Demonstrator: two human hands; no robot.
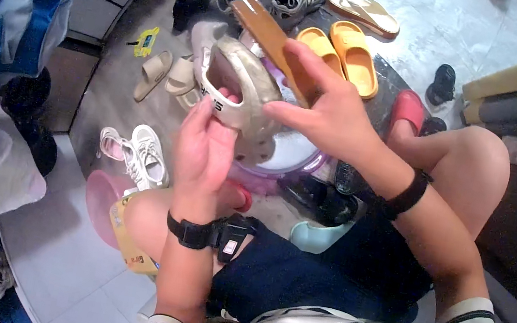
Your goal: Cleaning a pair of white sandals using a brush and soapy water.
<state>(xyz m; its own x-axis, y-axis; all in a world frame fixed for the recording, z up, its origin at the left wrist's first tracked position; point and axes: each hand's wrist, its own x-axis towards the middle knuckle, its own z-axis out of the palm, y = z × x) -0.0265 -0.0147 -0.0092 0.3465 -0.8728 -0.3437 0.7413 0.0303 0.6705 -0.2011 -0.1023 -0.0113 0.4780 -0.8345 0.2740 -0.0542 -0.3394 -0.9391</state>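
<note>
A wet, off-white clog point(260, 92) with dark lettering on its strap is held up in front of me. My left hand point(209, 145) grips it by the strap, and fingertips show inside its opening. My right hand point(319, 94) holds a long brown brush point(272, 42), thumb beneath and fingers along its top, beside the clog; its bristles are hidden. Below them stands a purple-rimmed basin point(312, 163) with whitish, sudsy water. What looks like a second pale shoe point(205, 38) is behind the clog, partly hidden.
Yellow slides point(359, 60), a cream flip-flop point(363, 11) and a grey sneaker point(300, 0) lie beyond the basin. At left are beige slides point(153, 75), white sneakers point(150, 158) and a pink basin point(100, 206). A black shoe point(316, 200) and a mint-green item point(318, 234) are near my legs.
</note>
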